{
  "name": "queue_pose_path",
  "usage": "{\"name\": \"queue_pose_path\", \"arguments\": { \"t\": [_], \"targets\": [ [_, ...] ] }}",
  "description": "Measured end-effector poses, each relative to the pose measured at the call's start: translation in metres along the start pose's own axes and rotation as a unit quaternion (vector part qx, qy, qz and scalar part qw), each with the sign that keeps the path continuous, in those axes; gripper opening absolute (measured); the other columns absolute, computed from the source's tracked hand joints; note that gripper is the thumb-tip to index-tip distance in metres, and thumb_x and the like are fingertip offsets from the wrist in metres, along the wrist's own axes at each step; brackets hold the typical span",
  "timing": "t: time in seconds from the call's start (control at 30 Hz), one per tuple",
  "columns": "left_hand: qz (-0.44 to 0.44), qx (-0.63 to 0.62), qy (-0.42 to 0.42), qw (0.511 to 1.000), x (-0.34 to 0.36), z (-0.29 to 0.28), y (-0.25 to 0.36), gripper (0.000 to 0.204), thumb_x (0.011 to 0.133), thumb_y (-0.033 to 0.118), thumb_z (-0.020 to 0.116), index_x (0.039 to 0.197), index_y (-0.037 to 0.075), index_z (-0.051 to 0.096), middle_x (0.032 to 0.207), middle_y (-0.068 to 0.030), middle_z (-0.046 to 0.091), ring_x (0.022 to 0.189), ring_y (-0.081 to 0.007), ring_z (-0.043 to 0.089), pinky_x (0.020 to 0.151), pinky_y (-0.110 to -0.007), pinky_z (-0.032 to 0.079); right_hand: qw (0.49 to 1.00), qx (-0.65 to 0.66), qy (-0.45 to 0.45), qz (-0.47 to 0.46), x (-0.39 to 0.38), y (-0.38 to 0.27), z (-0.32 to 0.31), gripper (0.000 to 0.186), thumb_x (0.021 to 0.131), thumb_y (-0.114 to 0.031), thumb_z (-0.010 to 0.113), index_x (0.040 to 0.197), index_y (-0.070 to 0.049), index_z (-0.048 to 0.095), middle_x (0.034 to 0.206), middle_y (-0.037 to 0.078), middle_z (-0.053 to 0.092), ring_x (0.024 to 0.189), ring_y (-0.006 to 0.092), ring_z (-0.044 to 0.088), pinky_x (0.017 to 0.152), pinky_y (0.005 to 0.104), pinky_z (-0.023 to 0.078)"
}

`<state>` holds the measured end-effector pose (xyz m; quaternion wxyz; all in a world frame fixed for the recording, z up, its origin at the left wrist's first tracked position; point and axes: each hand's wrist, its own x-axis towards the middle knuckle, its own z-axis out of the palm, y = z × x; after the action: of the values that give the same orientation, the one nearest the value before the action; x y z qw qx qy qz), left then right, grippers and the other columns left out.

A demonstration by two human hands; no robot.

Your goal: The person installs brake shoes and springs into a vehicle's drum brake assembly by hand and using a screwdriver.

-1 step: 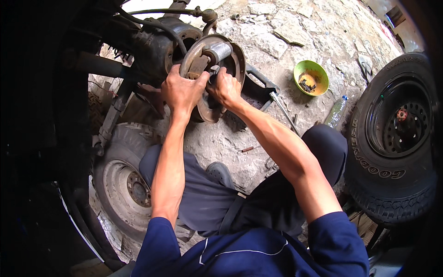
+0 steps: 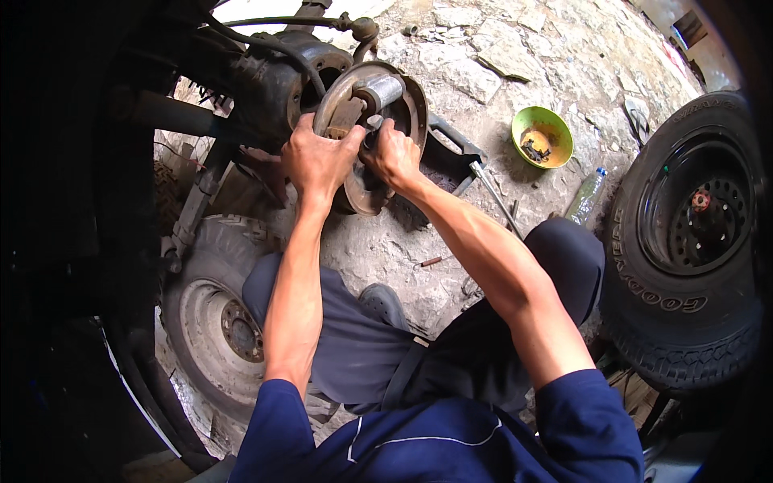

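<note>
A rusty round metal plate [image 2: 415,95], like a brake backing plate, stands tilted on the axle end. On its face sit a silver cylinder [image 2: 382,92] and a worn rectangular metal block [image 2: 345,118]. My left hand [image 2: 316,158] is closed on the plate's near left side, its thumb reaching in below the block. My right hand [image 2: 392,154] is closed near the plate's middle, fingers curled about a small dark part that they mostly hide. Both thumbs are close together, beside a small shiny metal piece [image 2: 374,122].
Dark axle housing [image 2: 278,88] and hoses lie beyond the plate. A worn wheel [image 2: 213,322] rests at left, a large tyre [image 2: 644,298] at right. On the stony ground are a green bowl [image 2: 520,121], a plastic bottle [image 2: 586,197], a long metal tool [image 2: 498,199] and a small spring [image 2: 431,261].
</note>
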<state>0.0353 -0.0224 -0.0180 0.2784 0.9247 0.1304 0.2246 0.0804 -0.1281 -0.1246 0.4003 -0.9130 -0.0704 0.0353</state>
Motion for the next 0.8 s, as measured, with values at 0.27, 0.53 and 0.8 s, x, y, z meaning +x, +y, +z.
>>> {"name": "queue_pose_path", "arguments": {
  "t": [0.27,0.53,0.8],
  "targets": [
    [0.003,-0.012,0.000,1.000,0.000,0.007,0.008,0.048,0.063,0.034,0.077,0.094,-0.002,0.070,0.085,-0.0203,0.072,0.081,-0.0342,0.070,0.077,-0.041,0.054,0.995,-0.078,0.016,-0.058,0.016,0.021,0.003,0.021,0.076,-0.015,0.068,0.090,0.001,0.065,0.086,0.022,0.070,0.081,0.0379,0.070,0.070,0.0461,0.056],
    [-0.007,0.013,-0.006,1.000,-0.002,0.007,0.010,0.047,0.064,0.034,0.078,0.095,-0.001,0.070,0.085,-0.0204,0.072,0.082,-0.0351,0.070,0.078,-0.041,0.054,0.993,-0.113,-0.011,-0.021,0.024,0.016,0.008,0.017,0.077,-0.012,0.062,0.084,-0.002,0.074,0.087,0.020,0.071,0.082,0.0327,0.072,0.069,0.0416,0.057],
    [-0.007,0.035,-0.004,0.999,-0.002,0.010,0.009,0.047,0.064,0.034,0.078,0.095,0.000,0.070,0.086,-0.0207,0.072,0.081,-0.0355,0.070,0.078,-0.041,0.054,0.975,-0.197,-0.097,0.038,0.040,0.010,0.014,0.021,0.086,-0.016,0.059,0.098,-0.010,0.075,0.102,0.012,0.073,0.094,0.0257,0.072,0.074,0.0369,0.058]
  ]
}}
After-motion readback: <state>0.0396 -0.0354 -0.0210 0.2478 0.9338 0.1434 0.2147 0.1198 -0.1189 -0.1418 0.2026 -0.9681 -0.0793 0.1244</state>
